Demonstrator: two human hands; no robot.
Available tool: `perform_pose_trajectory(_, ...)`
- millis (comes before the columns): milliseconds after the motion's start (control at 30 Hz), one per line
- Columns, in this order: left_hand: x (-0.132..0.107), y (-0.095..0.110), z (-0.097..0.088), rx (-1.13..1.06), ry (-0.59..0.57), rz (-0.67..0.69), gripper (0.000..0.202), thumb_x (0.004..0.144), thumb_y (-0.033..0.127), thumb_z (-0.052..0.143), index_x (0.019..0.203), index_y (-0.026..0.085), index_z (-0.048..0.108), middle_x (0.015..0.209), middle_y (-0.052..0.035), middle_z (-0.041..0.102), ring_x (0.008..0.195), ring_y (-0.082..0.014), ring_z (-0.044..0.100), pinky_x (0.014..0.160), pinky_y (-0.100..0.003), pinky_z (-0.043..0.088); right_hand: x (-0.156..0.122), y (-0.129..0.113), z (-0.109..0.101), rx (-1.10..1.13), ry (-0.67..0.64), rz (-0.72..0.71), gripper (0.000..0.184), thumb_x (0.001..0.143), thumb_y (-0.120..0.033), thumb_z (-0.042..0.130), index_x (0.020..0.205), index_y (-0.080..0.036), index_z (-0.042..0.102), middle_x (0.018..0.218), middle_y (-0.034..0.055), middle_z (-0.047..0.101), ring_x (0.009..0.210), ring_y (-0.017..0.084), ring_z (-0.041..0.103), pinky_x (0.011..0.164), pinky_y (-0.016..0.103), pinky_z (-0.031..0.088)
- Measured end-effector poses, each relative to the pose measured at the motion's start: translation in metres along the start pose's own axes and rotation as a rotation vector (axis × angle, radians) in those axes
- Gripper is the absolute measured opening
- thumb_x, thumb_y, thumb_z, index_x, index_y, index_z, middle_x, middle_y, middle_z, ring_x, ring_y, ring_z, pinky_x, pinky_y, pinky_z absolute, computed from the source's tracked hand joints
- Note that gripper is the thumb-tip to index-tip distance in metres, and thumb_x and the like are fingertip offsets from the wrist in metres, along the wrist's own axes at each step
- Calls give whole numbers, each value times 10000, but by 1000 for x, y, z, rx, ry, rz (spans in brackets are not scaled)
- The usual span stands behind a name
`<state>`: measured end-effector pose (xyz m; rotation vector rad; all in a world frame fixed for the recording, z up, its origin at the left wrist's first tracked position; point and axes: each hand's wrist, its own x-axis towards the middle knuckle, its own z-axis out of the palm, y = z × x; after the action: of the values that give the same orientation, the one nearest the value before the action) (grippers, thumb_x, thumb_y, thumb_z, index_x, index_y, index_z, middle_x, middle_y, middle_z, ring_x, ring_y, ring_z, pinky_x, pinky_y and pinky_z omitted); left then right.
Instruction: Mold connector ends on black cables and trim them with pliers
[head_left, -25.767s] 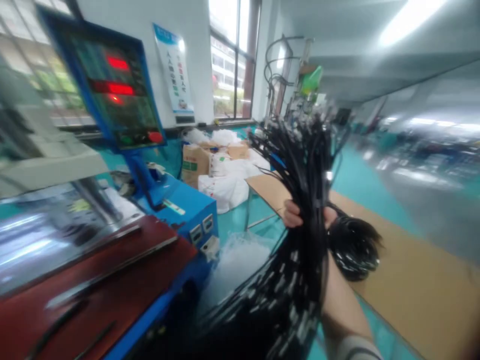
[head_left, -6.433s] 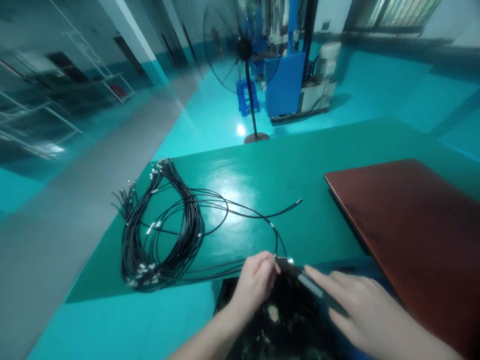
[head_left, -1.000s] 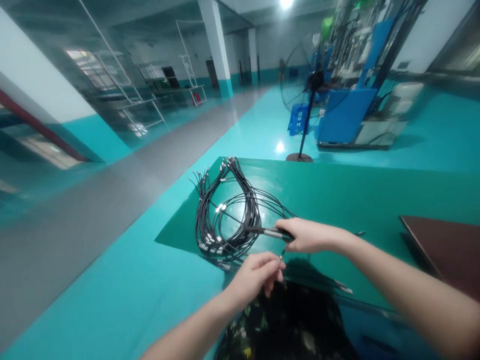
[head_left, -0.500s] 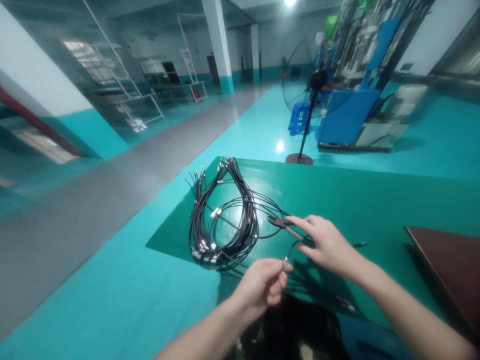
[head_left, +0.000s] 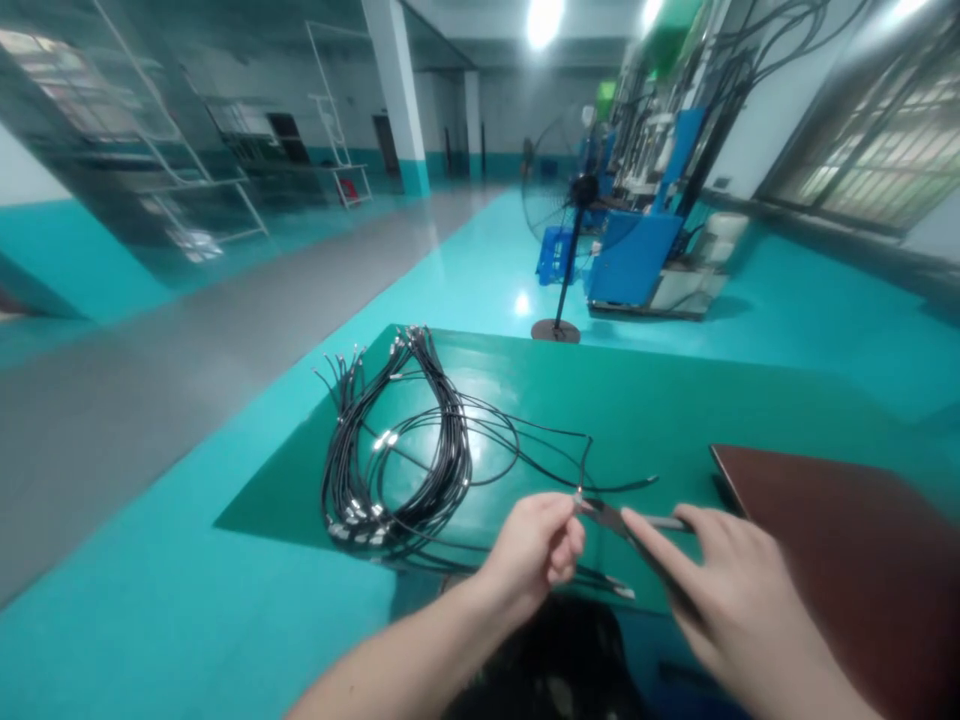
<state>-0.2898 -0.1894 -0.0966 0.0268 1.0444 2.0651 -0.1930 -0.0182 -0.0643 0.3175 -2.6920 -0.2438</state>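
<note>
Between thumb and forefinger, my left hand (head_left: 536,545) pinches the metal-tipped end of a black cable (head_left: 585,460) near the table's front edge. My right hand (head_left: 731,570) is wrapped around the handles of a pair of pliers (head_left: 607,516), whose jaws touch or nearly touch that metal tip. Whether the jaws grip it I cannot tell. Left of my hands lies a looped bundle of black cables (head_left: 454,430) with silver metal ends. A few strands run from the bundle toward my left hand. One loose cable end (head_left: 651,480) lies just beyond the pliers.
The green tabletop (head_left: 622,390) carries a brown board (head_left: 847,540) at the right. Past the table stand a black pedestal fan (head_left: 570,250), a blue crate (head_left: 555,255) and a blue machine (head_left: 634,258). A grey walkway (head_left: 300,310) runs along the left.
My right hand has taken hold of the pliers from the table and brought their jaws to the cable end in my left hand. The camera view has swung to the right.
</note>
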Motion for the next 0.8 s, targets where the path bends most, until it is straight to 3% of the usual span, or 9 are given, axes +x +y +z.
perform_pose_trajectory(167,-2,2,8,91,6,68,254,731,375,577,724,122,547,445,30,496,295,-24,253,312,-184,117,-1,-1,-7,-13,24,59,521,747,-166,452,1233,-353,487,981,121,517,892,281,489,743,446,390)
perform_pose_trajectory(500,1,2,13,244,43,80,291,721,408,570,660,125,535,458,12,512,306,-31,255,326,-200,93,-4,0,-12,-37,-21,84,551,721,-171,469,1248,-332,474,982,139,541,902,297,490,738,464,396)
perform_pose_trajectory(800,4,-4,14,380,107,108,258,756,388,494,639,159,474,461,27,490,307,-38,250,324,-191,128,-15,3,12,-34,-101,-4,596,767,-101,420,1339,-251,345,895,120,566,797,236,536,654,353,434)
